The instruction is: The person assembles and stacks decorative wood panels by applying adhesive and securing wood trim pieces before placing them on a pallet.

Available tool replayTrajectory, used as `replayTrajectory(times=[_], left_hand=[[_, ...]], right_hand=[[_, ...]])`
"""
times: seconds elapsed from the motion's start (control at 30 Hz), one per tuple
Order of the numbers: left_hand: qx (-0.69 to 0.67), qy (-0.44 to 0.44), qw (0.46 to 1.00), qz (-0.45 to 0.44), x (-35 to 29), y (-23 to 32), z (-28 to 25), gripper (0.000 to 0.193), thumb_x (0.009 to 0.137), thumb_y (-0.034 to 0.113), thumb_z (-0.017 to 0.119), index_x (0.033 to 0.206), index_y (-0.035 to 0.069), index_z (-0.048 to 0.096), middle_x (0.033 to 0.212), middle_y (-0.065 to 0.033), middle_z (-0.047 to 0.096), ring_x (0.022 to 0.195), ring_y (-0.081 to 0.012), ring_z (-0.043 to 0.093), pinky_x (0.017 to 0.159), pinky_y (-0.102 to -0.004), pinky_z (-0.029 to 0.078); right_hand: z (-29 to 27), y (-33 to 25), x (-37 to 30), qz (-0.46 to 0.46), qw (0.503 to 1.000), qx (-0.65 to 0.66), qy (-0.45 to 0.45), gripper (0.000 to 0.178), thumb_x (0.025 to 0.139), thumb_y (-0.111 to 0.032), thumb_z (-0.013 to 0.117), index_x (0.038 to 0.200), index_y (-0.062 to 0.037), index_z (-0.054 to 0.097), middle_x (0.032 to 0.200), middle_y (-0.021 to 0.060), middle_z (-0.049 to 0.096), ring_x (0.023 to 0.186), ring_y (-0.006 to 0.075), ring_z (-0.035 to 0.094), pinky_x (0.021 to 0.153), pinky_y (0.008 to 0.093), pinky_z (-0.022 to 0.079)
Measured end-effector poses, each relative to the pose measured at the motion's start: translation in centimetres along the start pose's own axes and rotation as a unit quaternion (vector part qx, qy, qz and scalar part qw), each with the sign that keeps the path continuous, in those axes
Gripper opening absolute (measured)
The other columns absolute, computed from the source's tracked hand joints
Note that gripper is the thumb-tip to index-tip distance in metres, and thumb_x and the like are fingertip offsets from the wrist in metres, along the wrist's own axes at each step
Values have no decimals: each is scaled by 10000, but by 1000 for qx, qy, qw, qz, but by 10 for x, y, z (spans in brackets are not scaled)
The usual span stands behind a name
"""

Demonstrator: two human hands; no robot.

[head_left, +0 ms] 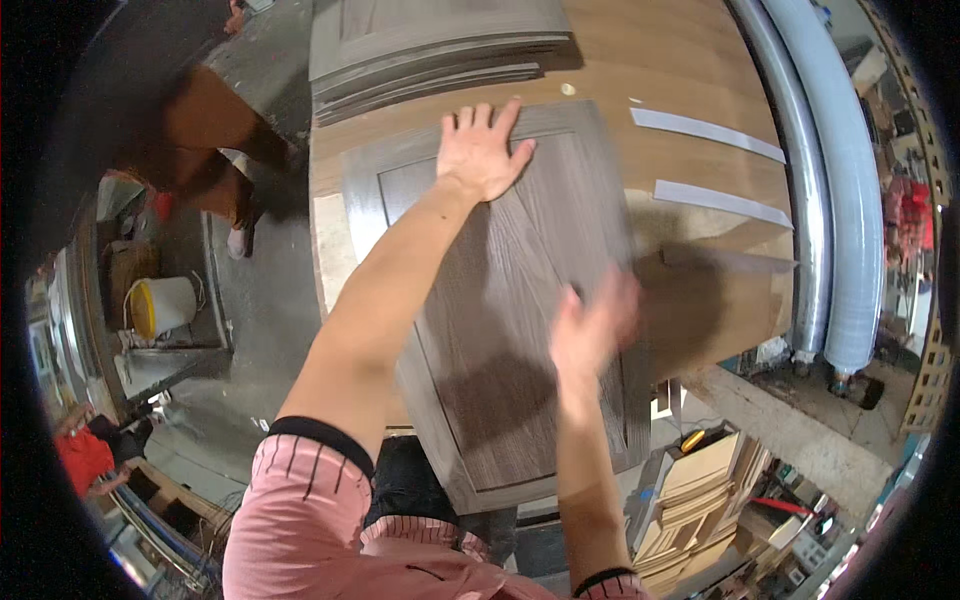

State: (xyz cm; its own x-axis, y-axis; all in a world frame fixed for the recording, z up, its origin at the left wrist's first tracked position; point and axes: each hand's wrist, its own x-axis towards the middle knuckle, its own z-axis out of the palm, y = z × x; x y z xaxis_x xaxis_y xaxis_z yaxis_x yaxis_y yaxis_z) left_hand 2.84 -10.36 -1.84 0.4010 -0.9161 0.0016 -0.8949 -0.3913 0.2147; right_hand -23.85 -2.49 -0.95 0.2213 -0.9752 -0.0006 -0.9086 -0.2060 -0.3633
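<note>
A grey-brown wood-grain cabinet door (480, 350) with a recessed centre panel lies at a slant on the wooden table, its near end reaching past the table's front edge. My left hand (480, 160) lies flat on the door's far end, fingers spread. Over the door's right side frame is my right hand (592, 330), smeared by motion. Its thumb stands apart, but the blur hides its fingers and whether it holds anything.
A stack of similar doors (440, 50) sits at the table's far left. White strips (710, 135) lie at the right, beside long wrapped rolls (835, 180). Stacked wood pieces (690, 500) stand below right. Left are a white bucket (175, 305) and another person's legs (215, 150).
</note>
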Motion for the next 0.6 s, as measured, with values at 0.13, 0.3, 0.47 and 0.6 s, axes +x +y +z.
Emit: replayTrajectory(times=[0.13, 0.3, 0.47, 0.6], left_hand=[[-14, 39, 999, 25, 4, 18, 14, 674, 971, 536, 439, 1539, 185, 349, 1353, -159, 519, 1269, -329, 454, 1070, -475, 312], [-38, -9, 999, 13, 3, -1, 4, 668, 973, 524, 440, 1541, 183, 350, 1394, -151, 504, 1307, -324, 442, 1103, -475, 295], [-17, 13, 1000, 22, 7, -7, -7, 682, 975, 525, 433, 1556, 185, 321, 1433, -159, 481, 1334, -333, 426, 1135, -486, 277], [-24, -50, 998, 29, 12, 45, -14, 652, 980, 515, 455, 1519, 157, 372, 1468, -159, 482, 1379, -342, 426, 1164, -531, 284]], right_hand=[[33, -44, 64, -127, 989, -52, 49, 699, 927, -466, 582, 1498, -106, 401, 1539, 232, 329, 1443, 453, 259, 1140, 709, 145], [-6, 4, 3, -69, 995, -68, -19, 634, 948, -469, 535, 1475, -129, 445, 1520, 247, 349, 1443, 459, 260, 1153, 696, 113], [-42, 125, -110, 102, 989, -78, 69, 617, 1011, -480, 425, 1464, -63, 465, 1557, 249, 318, 1459, 460, 235, 1169, 644, 88], [-72, 156, -124, 210, 975, -68, 9, 651, 999, -494, 441, 1490, -66, 436, 1573, 233, 329, 1478, 422, 230, 1199, 576, 92]])
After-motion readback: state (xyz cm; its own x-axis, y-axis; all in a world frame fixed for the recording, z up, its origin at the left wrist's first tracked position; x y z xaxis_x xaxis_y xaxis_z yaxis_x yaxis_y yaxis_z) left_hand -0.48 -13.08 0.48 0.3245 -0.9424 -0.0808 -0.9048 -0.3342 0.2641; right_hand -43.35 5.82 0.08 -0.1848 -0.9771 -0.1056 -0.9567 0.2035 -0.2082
